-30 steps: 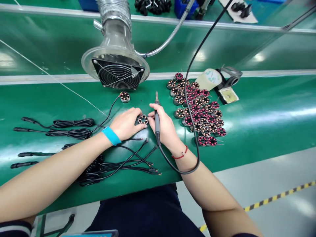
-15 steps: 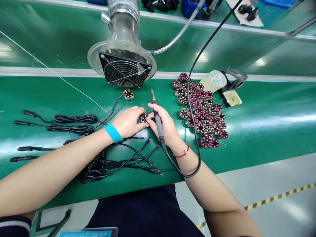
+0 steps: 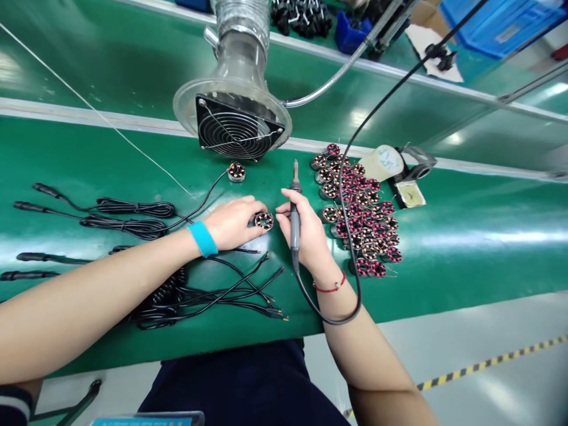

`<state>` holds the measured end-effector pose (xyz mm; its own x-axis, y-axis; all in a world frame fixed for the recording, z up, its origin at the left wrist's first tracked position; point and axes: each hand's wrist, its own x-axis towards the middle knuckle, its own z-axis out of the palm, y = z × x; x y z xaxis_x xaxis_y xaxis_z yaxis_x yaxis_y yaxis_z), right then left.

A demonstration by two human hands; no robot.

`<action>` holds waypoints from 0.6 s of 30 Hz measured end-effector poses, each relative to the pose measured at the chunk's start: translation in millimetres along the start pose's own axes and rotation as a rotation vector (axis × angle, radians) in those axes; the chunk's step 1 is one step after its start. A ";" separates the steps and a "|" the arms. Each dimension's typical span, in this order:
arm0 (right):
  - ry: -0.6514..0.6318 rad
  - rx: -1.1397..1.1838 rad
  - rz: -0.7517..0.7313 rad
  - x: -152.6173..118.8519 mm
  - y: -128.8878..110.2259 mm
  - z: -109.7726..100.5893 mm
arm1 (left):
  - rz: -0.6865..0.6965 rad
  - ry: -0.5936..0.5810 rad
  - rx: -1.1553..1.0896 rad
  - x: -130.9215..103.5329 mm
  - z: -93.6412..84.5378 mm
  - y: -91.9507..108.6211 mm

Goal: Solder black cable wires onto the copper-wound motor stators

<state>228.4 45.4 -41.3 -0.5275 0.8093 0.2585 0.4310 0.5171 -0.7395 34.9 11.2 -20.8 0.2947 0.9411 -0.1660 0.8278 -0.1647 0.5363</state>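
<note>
My left hand (image 3: 235,222), with a blue band at its wrist, grips a small round copper-wound coil (image 3: 264,221) on the green table. My right hand (image 3: 306,228) is a little to the right of that coil and holds a grey soldering iron (image 3: 295,222), its tip pointing away from me. Another coil (image 3: 236,172) stands below the fan, joined to a black cable (image 3: 202,204). On the right lies a cluster of red and copper coils (image 3: 364,207).
A fume hood with a fan (image 3: 239,127) hangs over the back of the table. Bundled black cables (image 3: 173,302) lie under and beside my left forearm. The iron's cord (image 3: 350,236) loops over my right forearm. Behind the coils stands a solder stand (image 3: 410,194).
My right hand has moved away from the coil to the right with the iron, which now stands more upright. My left hand keeps its grip. The view has shifted slightly.
</note>
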 end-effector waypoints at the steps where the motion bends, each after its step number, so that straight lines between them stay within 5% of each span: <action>1: -0.003 0.047 0.049 0.3 2.9 3.6 | 0.004 -0.010 0.008 -0.1 -0.6 0.3; 12: 0.005 0.412 0.148 4.7 -2.7 15.5 | 0.002 -0.068 0.050 -1.2 -4.0 3.2; 18: -0.051 0.328 0.045 4.8 0.2 10.3 | -0.010 -0.077 0.054 -0.4 -5.6 3.0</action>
<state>218.4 46.5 -46.6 -0.5526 0.8102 0.1957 0.2007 0.3572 -0.9122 34.6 12.0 -14.5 0.3203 0.9175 -0.2357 0.8548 -0.1727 0.4893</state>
